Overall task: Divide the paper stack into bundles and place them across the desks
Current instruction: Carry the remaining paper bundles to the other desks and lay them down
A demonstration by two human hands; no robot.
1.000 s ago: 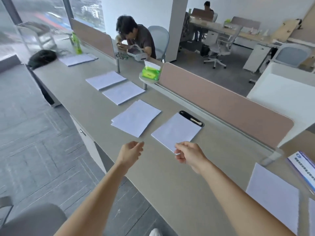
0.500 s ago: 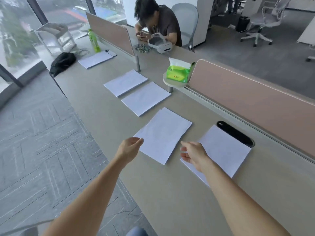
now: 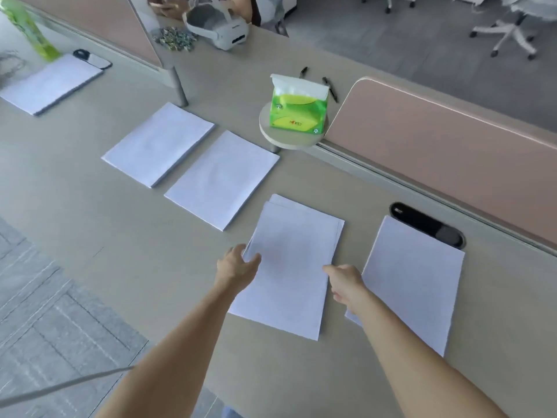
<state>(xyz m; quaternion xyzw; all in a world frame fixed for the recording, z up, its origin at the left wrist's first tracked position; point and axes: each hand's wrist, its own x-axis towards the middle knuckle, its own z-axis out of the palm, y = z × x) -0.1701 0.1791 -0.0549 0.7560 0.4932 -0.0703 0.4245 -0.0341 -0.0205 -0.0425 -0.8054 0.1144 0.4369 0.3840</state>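
Several white paper bundles lie in a row on the long beige desk (image 3: 126, 248). The nearest middle bundle (image 3: 294, 267) is slightly fanned at its far end. My left hand (image 3: 238, 265) touches its left edge with relaxed fingers, the thumb lying over the sheet. My right hand (image 3: 343, 282) reaches its right edge with the index finger stretched out. Neither hand lifts any paper. Another bundle (image 3: 413, 282) lies to the right, partly under my right forearm. Two neat bundles (image 3: 221, 179) (image 3: 158, 144) lie further left, and one more bundle (image 3: 51, 84) sits at the far left.
A green tissue pack (image 3: 298, 108) stands on a small round shelf by the pink divider (image 3: 437, 152). A black cable port (image 3: 428, 224) is behind the right bundle. Two pens (image 3: 330, 89), a white headset (image 3: 217, 28), a green bottle (image 3: 30, 28) and a phone (image 3: 93, 58) lie further back.
My view has shifted left and closer along the desk. Both hands moved from the right bundle to the side edges of the fanned middle bundle.
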